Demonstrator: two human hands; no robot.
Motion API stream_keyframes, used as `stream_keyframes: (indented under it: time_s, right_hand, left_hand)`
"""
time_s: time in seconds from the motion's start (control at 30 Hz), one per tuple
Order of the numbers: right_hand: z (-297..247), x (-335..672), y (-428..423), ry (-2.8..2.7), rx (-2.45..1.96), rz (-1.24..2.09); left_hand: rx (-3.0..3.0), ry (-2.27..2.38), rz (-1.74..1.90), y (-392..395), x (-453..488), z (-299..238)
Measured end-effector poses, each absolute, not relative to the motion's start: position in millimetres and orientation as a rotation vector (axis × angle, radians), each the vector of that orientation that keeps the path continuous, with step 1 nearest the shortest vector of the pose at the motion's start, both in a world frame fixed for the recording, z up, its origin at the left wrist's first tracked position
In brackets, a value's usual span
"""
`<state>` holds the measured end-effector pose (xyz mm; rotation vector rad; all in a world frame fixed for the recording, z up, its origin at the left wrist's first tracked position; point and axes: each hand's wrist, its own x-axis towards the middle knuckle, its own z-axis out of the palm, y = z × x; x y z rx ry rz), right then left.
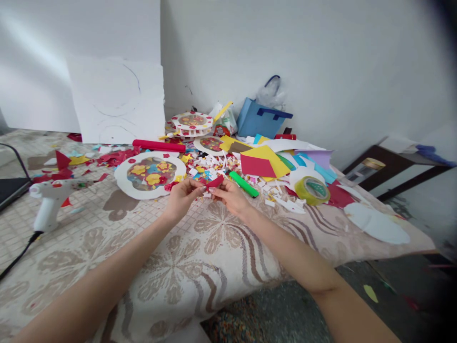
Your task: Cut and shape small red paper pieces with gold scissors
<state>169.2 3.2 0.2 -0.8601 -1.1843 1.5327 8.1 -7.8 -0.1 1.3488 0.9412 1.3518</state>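
A table under a floral cloth [171, 247] spreads out before me as the largest element. At its far left a white board [116, 90] bearing curved lines leans by the wall; farther right stands a blue bag [262, 121]. Coloured sheets [257, 165] overlap in front of the bag. A scalloped white ring [123, 190], flowers across its centre, lies just beside the left hand [183, 196]; the glue gun [48, 207] is farther left. The right hand [233, 196] faces the left, close by. A yellow tape roll [303, 190] and a slim green object [244, 184] lie to the right. Smallest, the red piece [216, 182] sits between the hands: the right thumb and fingers pinch it; the left fingertips are drawn together beside it, but whether they grip it I cannot tell.
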Motion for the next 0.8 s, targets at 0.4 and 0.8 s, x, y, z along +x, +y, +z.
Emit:
stream_keyframes:
  time_s: [0.4,0.8]
  right_hand:
    - [-5.5,166.1,2.7,-1.129,-0.876,1.698]
    - [-8.0,167.3,2.5,-1.219,-0.865,1.578]
  left_hand:
    - [1.301,0.928,1.380,-8.7,10.1,-2.4]
    - [1.258,0.986,1.341,-9.4,10.1,-1.1]
